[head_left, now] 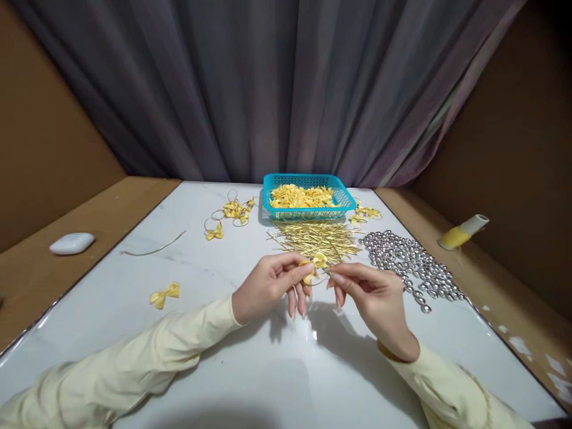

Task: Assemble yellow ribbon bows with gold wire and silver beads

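Yellow ribbon forms the small bow [320, 260] held above the white marble-patterned table [214, 381], just on the near side of a pile of gold wire ties [319, 238]. The left hand [273, 283] grasps this bow between thumb and fingers. The right hand [374, 296] pinches thumb against index finger at the bow's right side, apparently on a thin wire [318, 283] that curves below it; the exact grip is too small to tell.

Behind the ties, near the table's far edge, sits a blue plastic basket [308, 211] of yellow bows [301, 195]. Toward the far left corner lies a cluster of bows with wire loops [236, 210], with 1 looped bow [214, 232] just nearer; another cluster [367, 212] lies right of the basket. Silver oval beads [411, 259] spread along the right edge. Toward the left edge are 1 loose wire tie [153, 247] and, nearer, 1 plain bow [164, 295]. Beyond that edge, a white rounded object [72, 243] rests on a brown surface [111, 205].
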### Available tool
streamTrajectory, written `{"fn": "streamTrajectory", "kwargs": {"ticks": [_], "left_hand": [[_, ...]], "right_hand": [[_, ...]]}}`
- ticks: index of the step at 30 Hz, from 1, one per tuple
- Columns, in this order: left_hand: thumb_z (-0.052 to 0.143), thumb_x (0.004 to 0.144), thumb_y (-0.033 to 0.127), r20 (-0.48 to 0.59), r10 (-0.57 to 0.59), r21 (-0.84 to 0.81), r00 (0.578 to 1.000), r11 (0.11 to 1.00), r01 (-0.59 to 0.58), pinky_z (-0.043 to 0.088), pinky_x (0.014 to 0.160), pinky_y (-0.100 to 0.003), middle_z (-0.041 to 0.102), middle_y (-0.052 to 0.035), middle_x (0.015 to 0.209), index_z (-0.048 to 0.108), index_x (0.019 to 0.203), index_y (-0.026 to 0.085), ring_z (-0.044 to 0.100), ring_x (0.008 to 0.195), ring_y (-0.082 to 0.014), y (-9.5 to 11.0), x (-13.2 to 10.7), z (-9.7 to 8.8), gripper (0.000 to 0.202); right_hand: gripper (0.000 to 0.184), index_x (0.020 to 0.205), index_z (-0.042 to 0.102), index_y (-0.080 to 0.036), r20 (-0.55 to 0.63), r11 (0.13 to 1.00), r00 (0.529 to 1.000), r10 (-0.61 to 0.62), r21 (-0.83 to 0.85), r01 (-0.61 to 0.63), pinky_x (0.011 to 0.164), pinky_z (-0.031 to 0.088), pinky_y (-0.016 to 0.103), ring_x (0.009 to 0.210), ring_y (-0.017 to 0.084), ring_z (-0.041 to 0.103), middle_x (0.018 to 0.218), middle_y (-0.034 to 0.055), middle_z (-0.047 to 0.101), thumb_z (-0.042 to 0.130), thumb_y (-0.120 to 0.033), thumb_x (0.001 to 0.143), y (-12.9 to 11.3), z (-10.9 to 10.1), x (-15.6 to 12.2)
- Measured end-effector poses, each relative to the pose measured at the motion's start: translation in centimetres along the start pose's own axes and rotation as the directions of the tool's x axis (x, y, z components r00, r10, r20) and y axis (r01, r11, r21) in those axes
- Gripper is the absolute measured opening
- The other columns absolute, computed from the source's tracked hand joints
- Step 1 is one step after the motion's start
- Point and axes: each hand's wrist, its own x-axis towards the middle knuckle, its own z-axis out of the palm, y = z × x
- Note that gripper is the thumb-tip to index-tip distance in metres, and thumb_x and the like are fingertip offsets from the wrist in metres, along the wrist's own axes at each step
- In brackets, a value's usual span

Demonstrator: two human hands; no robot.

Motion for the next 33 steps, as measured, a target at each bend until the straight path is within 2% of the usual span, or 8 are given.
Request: {"fn": "streamTrajectory", "kwargs": {"ticks": [13, 23, 33], "left_hand": [[0.05, 0.083, 0.028, 0.025, -0.022, 0.043, 0.999, 0.999, 0.021, 0.044, 0.034, -0.018, 0.058, 0.0001, 0.059, 0.053, 0.076, 0.013, 0.059, 0.042, -0.0123, -0.11, -0.09, 0.12, 0.017], [0.05, 0.083, 0.023, 0.144, -0.102, -0.166, 0.984, 0.978, 0.125, 0.044, 0.031, -0.017, 0.06, -0.0003, 0.055, 0.054, 0.075, 0.012, 0.057, 0.037, -0.0114, 0.5, 0.02, -0.15, 0.015], [0.051, 0.081, 0.02, 0.222, -0.174, -0.329, 0.959, 0.913, 0.242, 0.04, 0.026, -0.014, 0.061, -0.0014, 0.055, 0.054, 0.071, 0.011, 0.055, 0.033, -0.0097, 0.48, 0.13, -0.42, 0.014]], "right_hand": [[0.011, 0.074, 0.067, -0.015, 0.041, 0.999, 0.999, -0.031, -0.028, 0.032, 0.038, 0.042, 0.023, 0.036, 0.009, 0.052, 0.055, 0.0007, 0.062, 0.058, -0.009, 0.073, 0.0, -0.25, -0.02], [0.012, 0.073, 0.067, -0.016, 0.08, 0.998, 0.996, -0.036, 0.049, 0.032, 0.038, 0.042, 0.022, 0.036, 0.008, 0.051, 0.054, 0.0, 0.062, 0.059, -0.008, 0.072, -0.38, -0.53, 0.12], [0.016, 0.075, 0.068, -0.017, 0.061, 0.995, 0.993, -0.101, 0.025, 0.1, 0.036, 0.041, 0.021, 0.036, 0.008, 0.05, 0.052, -0.0013, 0.06, 0.058, -0.005, 0.072, -0.5, -0.46, -0.12]]}}
